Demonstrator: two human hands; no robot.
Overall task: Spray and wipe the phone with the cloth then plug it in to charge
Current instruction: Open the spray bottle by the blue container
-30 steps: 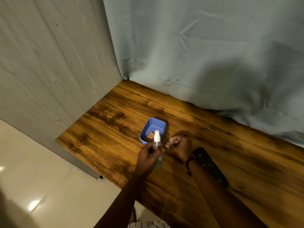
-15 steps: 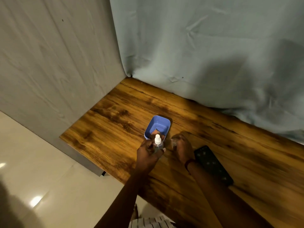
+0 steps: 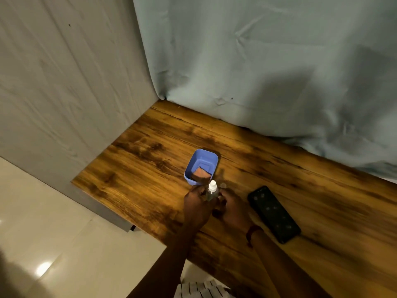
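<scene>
Head view, the only view. A person's left hand (image 3: 197, 203) is wrapped around a small clear spray bottle with a white nozzle (image 3: 212, 189), holding it upright above the near part of the brown wood-grain table (image 3: 139, 168). The right hand (image 3: 232, 208) sits just beside the bottle on its right with fingers curled. A small clear object shows at its fingertips, but whether the hand pinches it cannot be told.

The black rectangular phone (image 3: 274, 214) lies flat on the table, face up, just right of the right hand and untouched. The folded reddish-brown cloth (image 3: 200, 174) rests inside a small blue plastic tub (image 3: 206, 152), just beyond the bottle. No charging cable or socket is in view. A pale blue curtain (image 3: 257, 61) hangs behind the table.

Assessment: spraying has not begun, and wiping and charging remain.

Risks noted:
- The nozzle does not visibly face the phone, so a press from here may wet the table or the hands instead.
- Heavy spraying could let liquid reach the phone's charging port before it is plugged in.
- The phone lies close to the table's near edge, so a hard wipe towards the person could push it off.
</scene>
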